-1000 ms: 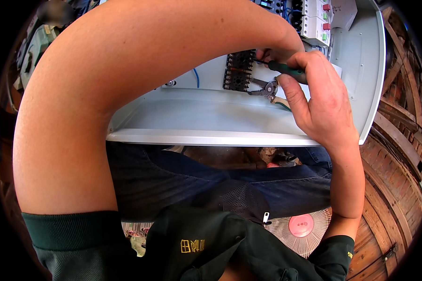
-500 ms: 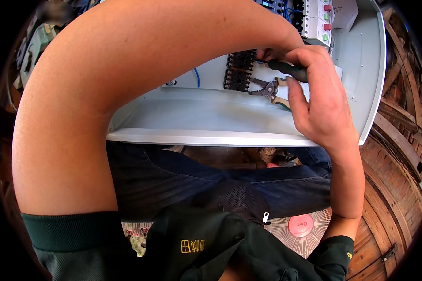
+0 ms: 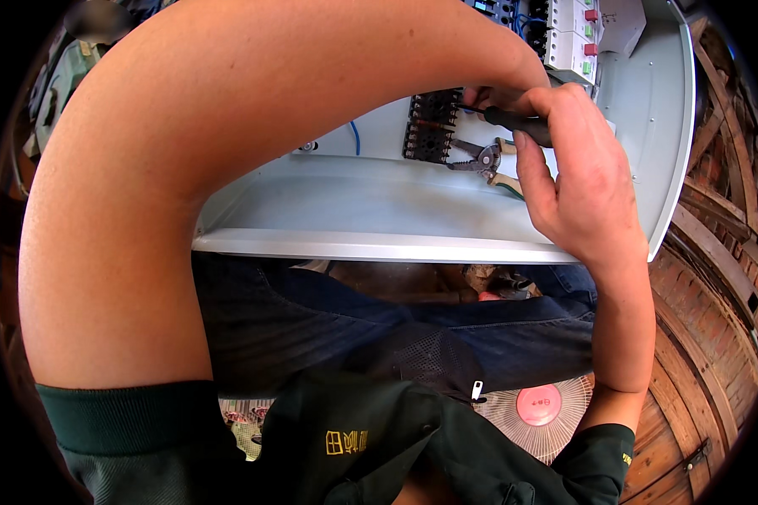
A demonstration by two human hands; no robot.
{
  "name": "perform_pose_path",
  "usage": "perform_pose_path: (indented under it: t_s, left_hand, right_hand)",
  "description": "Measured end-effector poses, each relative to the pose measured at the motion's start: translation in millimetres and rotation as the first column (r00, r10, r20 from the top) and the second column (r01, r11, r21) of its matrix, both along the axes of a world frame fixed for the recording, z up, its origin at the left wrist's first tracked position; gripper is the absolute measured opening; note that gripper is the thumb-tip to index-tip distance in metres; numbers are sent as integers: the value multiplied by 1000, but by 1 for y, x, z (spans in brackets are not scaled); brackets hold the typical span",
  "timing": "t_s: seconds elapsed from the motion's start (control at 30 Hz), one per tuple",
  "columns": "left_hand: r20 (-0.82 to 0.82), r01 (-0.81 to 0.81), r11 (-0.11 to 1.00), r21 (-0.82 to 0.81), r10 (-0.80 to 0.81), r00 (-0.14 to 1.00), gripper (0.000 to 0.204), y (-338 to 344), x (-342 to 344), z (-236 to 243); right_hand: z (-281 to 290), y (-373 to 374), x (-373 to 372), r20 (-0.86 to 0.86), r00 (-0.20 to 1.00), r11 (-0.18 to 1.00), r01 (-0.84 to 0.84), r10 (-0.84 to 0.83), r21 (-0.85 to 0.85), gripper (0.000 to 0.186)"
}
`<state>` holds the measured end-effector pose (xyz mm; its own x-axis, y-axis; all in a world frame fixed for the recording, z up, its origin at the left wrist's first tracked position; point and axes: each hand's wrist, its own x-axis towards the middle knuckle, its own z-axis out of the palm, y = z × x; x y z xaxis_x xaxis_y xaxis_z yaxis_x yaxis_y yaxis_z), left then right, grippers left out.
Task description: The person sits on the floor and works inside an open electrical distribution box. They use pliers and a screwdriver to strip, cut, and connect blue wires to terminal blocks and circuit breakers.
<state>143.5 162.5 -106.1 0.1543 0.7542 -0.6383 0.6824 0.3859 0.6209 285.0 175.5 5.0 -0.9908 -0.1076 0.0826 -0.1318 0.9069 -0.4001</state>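
Note:
My right hand [image 3: 585, 172] is closed around the dark handle of a screwdriver [image 3: 514, 124]. Its shaft points left, with the tip at the right-hand terminals of two black relay sockets [image 3: 429, 141] fixed on the white panel. My left arm arches across the top of the view. Only a bit of my left hand [image 3: 475, 96] shows, by the screwdriver shaft and the upper socket; most of its fingers are hidden, so its grip is unclear. Wire strippers [image 3: 485, 158] lie beside the lower socket, jaws touching or close to it, their handles partly behind my right hand.
The light grey metal enclosure [image 3: 396, 246] rests over my lap. White circuit breakers [image 3: 571, 42] with red and green parts and blue-wired components [image 3: 494, 10] stand at its far right. A short blue wire [image 3: 355, 139] sticks out under my left forearm. A fan [image 3: 564, 412] sits below, near wooden boards [image 3: 678, 396].
Almost nothing differs. My right hand and the screwdriver have shifted very slightly, the tip staying by the upper socket's terminals.

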Motion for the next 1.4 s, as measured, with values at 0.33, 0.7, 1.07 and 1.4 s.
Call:
perform_pose_path:
  t_s: [0.33,0.7,1.07,1.4]
  left_hand:
    - [81,23,999,-37,-20,997,44,7,-1,-11]
    - [-135,152,988,-34,-155,979,30,2,5,11]
    - [-109,63,992,-105,-75,991,28,-1,1,15]
    - [-132,81,992,-95,-93,987,27,-1,3,13]
  right_hand:
    - [0,4,3,31,1000,1000,3,-3,7,27]
    - [11,7,3,85,996,996,-36,29,87,23]
    - [11,8,-7,43,995,992,-93,90,81,21]
    - [5,-7,-5,16,1000,998,2,-2,57,14]
